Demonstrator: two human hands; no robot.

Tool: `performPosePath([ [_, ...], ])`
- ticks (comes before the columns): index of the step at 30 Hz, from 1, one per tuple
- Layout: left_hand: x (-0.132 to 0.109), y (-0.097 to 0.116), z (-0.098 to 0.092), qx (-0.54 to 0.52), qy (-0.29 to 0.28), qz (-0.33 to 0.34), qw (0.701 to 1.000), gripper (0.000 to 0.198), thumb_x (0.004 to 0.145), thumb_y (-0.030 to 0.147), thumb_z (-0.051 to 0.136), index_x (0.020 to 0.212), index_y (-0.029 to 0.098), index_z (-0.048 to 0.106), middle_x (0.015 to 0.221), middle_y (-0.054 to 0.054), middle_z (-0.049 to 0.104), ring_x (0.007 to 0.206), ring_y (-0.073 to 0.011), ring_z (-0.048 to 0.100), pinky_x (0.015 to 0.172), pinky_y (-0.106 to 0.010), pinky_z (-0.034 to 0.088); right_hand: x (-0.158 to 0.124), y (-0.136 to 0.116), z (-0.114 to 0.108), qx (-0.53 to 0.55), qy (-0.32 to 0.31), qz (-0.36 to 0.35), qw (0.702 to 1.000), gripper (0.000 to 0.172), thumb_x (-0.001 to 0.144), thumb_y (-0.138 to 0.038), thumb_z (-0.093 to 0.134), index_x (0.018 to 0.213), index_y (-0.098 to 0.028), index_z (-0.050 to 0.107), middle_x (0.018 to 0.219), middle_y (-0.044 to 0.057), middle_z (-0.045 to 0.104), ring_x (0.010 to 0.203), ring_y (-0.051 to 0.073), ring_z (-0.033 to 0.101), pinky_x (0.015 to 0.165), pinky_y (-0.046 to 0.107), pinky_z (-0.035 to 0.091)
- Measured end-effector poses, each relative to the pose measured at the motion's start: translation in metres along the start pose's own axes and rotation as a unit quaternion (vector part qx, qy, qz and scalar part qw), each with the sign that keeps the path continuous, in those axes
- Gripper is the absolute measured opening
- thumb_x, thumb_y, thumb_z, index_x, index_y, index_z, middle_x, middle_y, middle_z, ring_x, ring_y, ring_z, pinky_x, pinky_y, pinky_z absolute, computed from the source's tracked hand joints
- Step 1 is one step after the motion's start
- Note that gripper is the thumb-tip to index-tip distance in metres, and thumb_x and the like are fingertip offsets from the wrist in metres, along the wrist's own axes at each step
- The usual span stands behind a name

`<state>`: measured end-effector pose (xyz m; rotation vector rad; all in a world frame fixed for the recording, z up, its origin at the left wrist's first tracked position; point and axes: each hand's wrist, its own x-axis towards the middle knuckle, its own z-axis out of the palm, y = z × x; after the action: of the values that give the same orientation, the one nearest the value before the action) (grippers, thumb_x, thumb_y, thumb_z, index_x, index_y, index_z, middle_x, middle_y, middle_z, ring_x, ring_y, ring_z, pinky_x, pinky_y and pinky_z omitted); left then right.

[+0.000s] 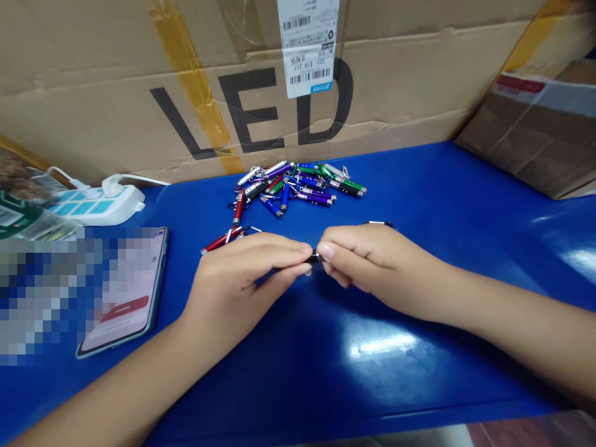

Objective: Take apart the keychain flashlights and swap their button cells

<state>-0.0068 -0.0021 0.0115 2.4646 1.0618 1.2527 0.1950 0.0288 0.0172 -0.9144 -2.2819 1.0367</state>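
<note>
Both hands meet above the middle of the table, fingers closed on a small black keychain flashlight (315, 256), most of it covered. My left hand (244, 264) pinches one end between thumb and fingers. At the other end, my right hand (372, 254) grips it with the thumb on top. A dark carabiner clip (379, 223) shows just behind my right hand; I cannot tell whether it is joined to the held flashlight. Beyond my left hand lies a red keychain flashlight (218, 241), and further back a pile of keychain flashlights (298, 183) in several colours.
A large cardboard box (395, 87) marked LED stands along the back of the blue table (288, 372). Another box (535, 130) sits at the right. On the left are a phone (128, 304), a white power strip (102, 205) and a partly blurred bottle (37, 223).
</note>
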Motion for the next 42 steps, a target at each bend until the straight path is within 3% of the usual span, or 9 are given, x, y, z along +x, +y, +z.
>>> performPosePath([
  [4, -0.001, -0.003, -0.005, 0.046, -0.012, 0.081, 0.996, 0.017, 0.08, 0.009, 0.068, 0.091, 0.022, 0.071, 0.092, 0.0, 0.076, 0.084, -0.0133, 0.071, 0.083, -0.026, 0.057, 0.0, -0.009, 0.007, 0.308, -0.053, 0.206, 0.927, 0.035, 0.095, -0.036, 0.038, 0.066, -0.019, 0.046, 0.049, -0.006, 0.045, 0.037, 0.005, 0.031, 0.037, 0.019, 0.024],
  [7, -0.002, -0.005, -0.005, 0.095, -0.024, 0.045, 0.994, 0.016, 0.081, 0.017, 0.068, 0.095, 0.025, 0.071, 0.096, 0.001, 0.075, 0.087, -0.0151, 0.07, 0.082, -0.025, 0.056, 0.0, -0.01, 0.007, 0.37, -0.043, 0.225, 0.9, 0.035, 0.094, -0.035, 0.04, 0.063, -0.019, 0.045, 0.044, -0.008, 0.041, 0.035, 0.005, 0.028, 0.035, 0.019, 0.02],
  [13, 0.004, 0.002, -0.004, -0.084, -0.148, -0.251, 0.953, 0.028, 0.095, 0.036, 0.043, 0.091, 0.022, 0.067, 0.063, 0.005, 0.066, 0.046, -0.0086, 0.058, 0.048, -0.02, 0.047, -0.002, -0.004, 0.004, 0.148, 0.052, 0.088, 0.984, 0.038, 0.093, -0.033, 0.045, 0.059, -0.017, 0.048, 0.053, -0.006, 0.048, 0.044, 0.003, 0.04, 0.043, 0.017, 0.03],
  [19, 0.003, 0.004, -0.01, -0.001, -0.137, -0.199, 0.97, 0.021, 0.091, 0.037, 0.049, 0.087, 0.023, 0.065, 0.059, 0.005, 0.061, 0.048, -0.0091, 0.055, 0.051, -0.02, 0.043, 0.001, -0.004, -0.002, 0.232, -0.047, 0.142, 0.961, 0.037, 0.096, -0.04, 0.035, 0.068, -0.019, 0.046, 0.053, -0.006, 0.049, 0.039, 0.005, 0.039, 0.042, 0.019, 0.034],
  [22, 0.002, -0.003, -0.006, -0.04, -0.147, -0.26, 0.954, 0.025, 0.092, 0.042, 0.046, 0.089, 0.022, 0.062, 0.066, 0.002, 0.066, 0.055, -0.0119, 0.06, 0.051, -0.021, 0.045, -0.003, 0.008, -0.034, -0.017, -0.029, 0.064, 0.997, 0.03, 0.091, -0.043, 0.047, 0.079, -0.018, 0.059, 0.072, 0.001, 0.064, 0.061, 0.01, 0.057, 0.057, 0.022, 0.042],
  [26, 0.002, -0.01, -0.001, -0.102, -0.125, -0.335, 0.928, 0.033, 0.094, 0.05, 0.041, 0.092, 0.021, 0.056, 0.078, -0.002, 0.07, 0.067, -0.014, 0.064, 0.055, -0.022, 0.047, -0.011, 0.034, -0.08, -0.351, 0.009, 0.094, 0.932, 0.029, 0.079, -0.041, 0.063, 0.096, -0.017, 0.068, 0.097, 0.008, 0.066, 0.08, 0.018, 0.059, 0.067, 0.029, 0.042],
  [30, -0.001, -0.009, -0.001, -0.103, -0.133, -0.335, 0.927, 0.031, 0.094, 0.049, 0.042, 0.09, 0.021, 0.055, 0.078, 0.0, 0.068, 0.065, -0.0118, 0.06, 0.057, -0.022, 0.046, -0.007, 0.053, -0.087, -0.309, -0.087, 0.125, 0.939, 0.022, 0.081, -0.037, 0.062, 0.089, -0.018, 0.069, 0.081, 0.003, 0.066, 0.066, 0.013, 0.058, 0.058, 0.024, 0.041],
  [36, -0.003, -0.001, 0.001, -0.095, -0.138, -0.346, 0.923, 0.026, 0.093, 0.045, 0.043, 0.094, 0.023, 0.055, 0.073, 0.002, 0.063, 0.063, -0.0134, 0.058, 0.057, -0.024, 0.045, 0.006, 0.046, -0.062, -0.294, -0.033, 0.077, 0.952, 0.009, 0.079, -0.024, 0.064, 0.082, -0.016, 0.067, 0.08, 0.004, 0.067, 0.066, 0.012, 0.057, 0.061, 0.023, 0.04],
  [42, 0.001, 0.013, 0.008, -0.024, -0.116, -0.32, 0.94, 0.021, 0.085, 0.041, 0.056, 0.096, 0.023, 0.062, 0.073, 0.003, 0.063, 0.059, -0.0125, 0.053, 0.051, -0.021, 0.04, 0.006, 0.011, -0.027, -0.056, -0.022, 0.035, 0.998, 0.009, 0.081, -0.022, 0.062, 0.085, -0.016, 0.068, 0.077, 0.001, 0.07, 0.069, 0.011, 0.063, 0.062, 0.022, 0.045],
])
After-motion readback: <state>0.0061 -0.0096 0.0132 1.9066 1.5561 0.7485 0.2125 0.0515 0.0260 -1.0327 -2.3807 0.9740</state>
